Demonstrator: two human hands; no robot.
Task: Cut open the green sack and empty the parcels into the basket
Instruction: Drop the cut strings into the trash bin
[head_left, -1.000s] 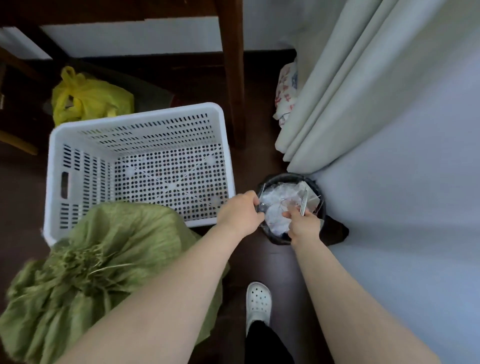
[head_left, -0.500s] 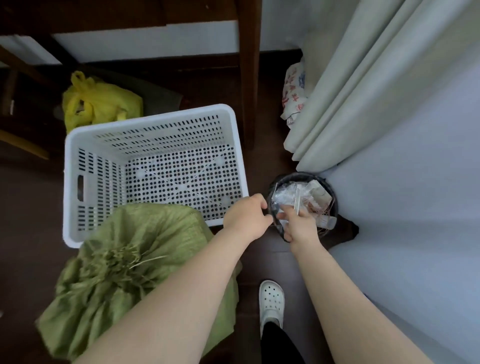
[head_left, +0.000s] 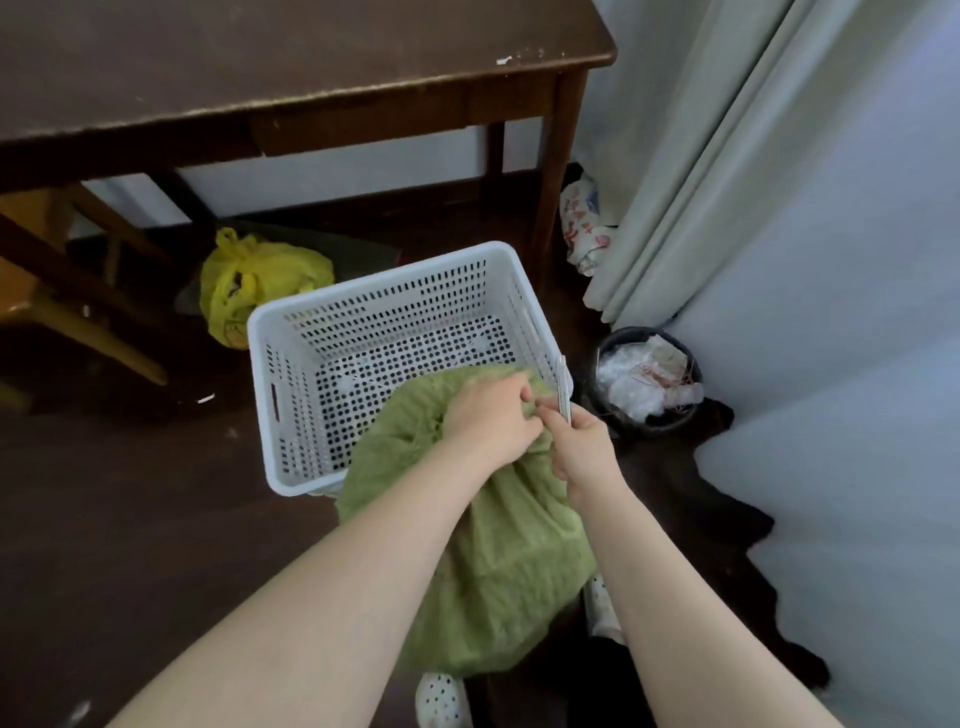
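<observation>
The green sack (head_left: 488, 561) is lifted off the floor, its top end lying over the near right corner of the white perforated basket (head_left: 322, 317). My left hand (head_left: 491, 421) grips the sack's bunched top. My right hand (head_left: 582, 447) pinches the sack's edge beside it and also holds a thin metal blade (head_left: 562, 387) that points up. The basket's floor shows bare; no parcels are in view.
A black waste bin (head_left: 649, 379) full of plastic scraps stands right of the basket, by the grey curtain (head_left: 691, 156) and wall. A dark wooden table (head_left: 260, 67) stands behind, with a yellow bag (head_left: 254, 280) under it. My white shoe (head_left: 441, 701) is below the sack.
Both hands left the waste bin and moved left onto the sack. The sack has been raised from the floor and its top now rests over the basket's corner. The camera tilted up.
</observation>
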